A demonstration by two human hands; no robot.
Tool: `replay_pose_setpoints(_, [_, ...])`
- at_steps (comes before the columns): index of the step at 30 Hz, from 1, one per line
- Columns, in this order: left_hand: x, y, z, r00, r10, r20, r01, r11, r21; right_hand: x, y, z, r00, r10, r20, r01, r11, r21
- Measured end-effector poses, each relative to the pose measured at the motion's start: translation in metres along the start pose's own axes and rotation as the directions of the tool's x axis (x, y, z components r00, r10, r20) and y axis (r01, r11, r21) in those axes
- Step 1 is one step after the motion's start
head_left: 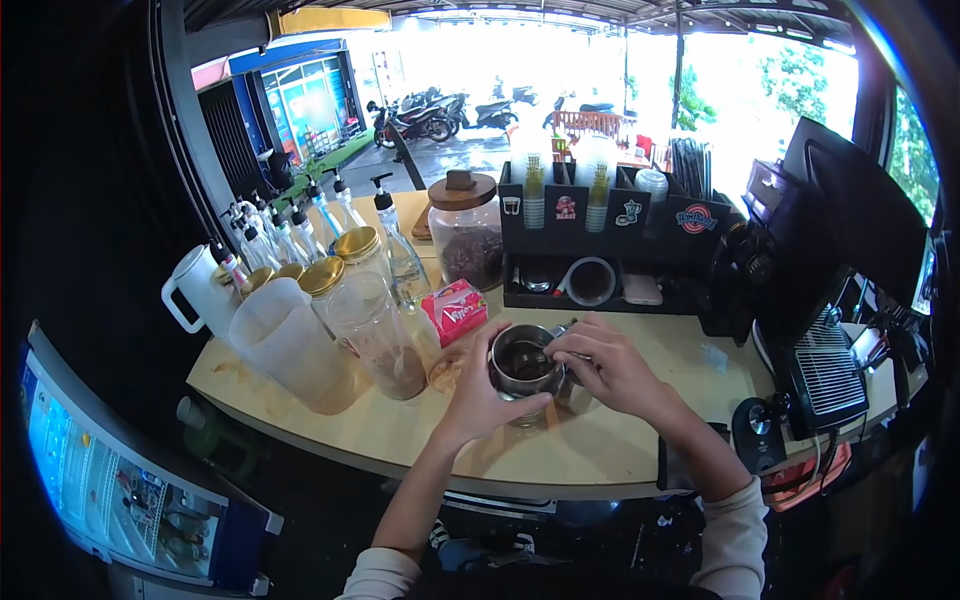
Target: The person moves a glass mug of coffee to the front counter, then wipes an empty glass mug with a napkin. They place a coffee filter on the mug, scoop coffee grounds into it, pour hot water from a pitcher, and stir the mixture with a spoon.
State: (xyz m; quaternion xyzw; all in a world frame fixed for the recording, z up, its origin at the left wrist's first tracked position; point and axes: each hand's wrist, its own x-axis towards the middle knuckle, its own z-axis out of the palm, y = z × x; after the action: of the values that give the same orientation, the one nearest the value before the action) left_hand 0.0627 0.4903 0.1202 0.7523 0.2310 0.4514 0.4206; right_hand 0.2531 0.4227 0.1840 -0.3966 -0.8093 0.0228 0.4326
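Note:
A small metal cup (524, 384) with dark contents stands above the light wooden counter (590, 465). My left hand (482, 395) is wrapped round the cup's left side and front. At the cup's right rim, my right hand (612, 368) pinches a thin metal utensil, probably a spoon, whose lower end dips into the cup. Under the cup, part of a clear glass shows, mostly hidden. Just behind my left hand lies a pink tissue pack (455, 311). To the left are a clear pitcher (376, 350) with some brown matter at its bottom and a frosted jug (290, 350).
Pump bottles (400, 245), gold-lidded jars and a white kettle (198, 290) crowd the left. A wooden-lidded jar (467, 235) stands beside a black organizer (605, 215) with cups. At right are a dark monitor (860, 200), a slatted metal tray (828, 375) and a black scale (757, 432).

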Motion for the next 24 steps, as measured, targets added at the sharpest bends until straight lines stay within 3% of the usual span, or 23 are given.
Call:
replay_pose_setpoints(1, [-0.001,0.001,0.005,1.0,-0.002,0.001,0.002,1.0,-0.001,-0.001,0.001,0.003,1.0,-0.013,0.004,0.013,0.999,0.04])
replay_pose_setpoints(3, [-0.002,0.002,0.011,0.991,0.08,-0.11,-0.047,0.961,0.273,0.001,0.001,0.003,0.999,-0.032,0.008,0.031,0.996,0.08])
replay_pose_setpoints(4, [-0.001,0.003,0.012,0.99,0.08,-0.113,-0.046,0.961,0.273,0.001,0.001,0.002,1.0,-0.022,0.001,0.022,0.998,0.063])
replay_pose_setpoints(6, [0.002,0.005,0.012,0.991,-0.013,-0.134,0.032,0.99,0.134,0.002,0.002,0.003,1.0,-0.009,-0.006,0.009,0.999,0.047])
replay_pose_setpoints(9, [0.003,-0.001,0.0,0.997,-0.012,-0.076,0.011,1.0,-0.012,0.002,0.001,0.004,1.0,0.025,-0.008,-0.024,0.999,0.027])
replay_pose_setpoints(12, [0.005,-0.01,-0.014,0.999,-0.032,0.04,0.032,0.999,0.001,0.003,-0.004,0.004,0.999,-0.012,0.038,0.011,0.999,0.035])
replay_pose_setpoints(14, [0.006,-0.009,-0.016,0.998,-0.038,0.05,0.036,0.999,0.028,0.006,-0.003,0.004,1.0,-0.019,-0.01,0.018,0.996,-0.083])
replay_pose_setpoints(17, [0.004,-0.001,-0.017,0.998,-0.039,0.05,0.036,0.998,0.059,0.006,0.0,0.007,0.999,-0.036,-0.004,0.036,0.999,0.025])
replay_pose_setpoints(24, [0.003,0.0,-0.015,0.999,-0.016,0.046,0.016,1.0,0.006,0.008,-0.003,0.007,0.999,-0.019,-0.035,0.018,0.999,-0.043])
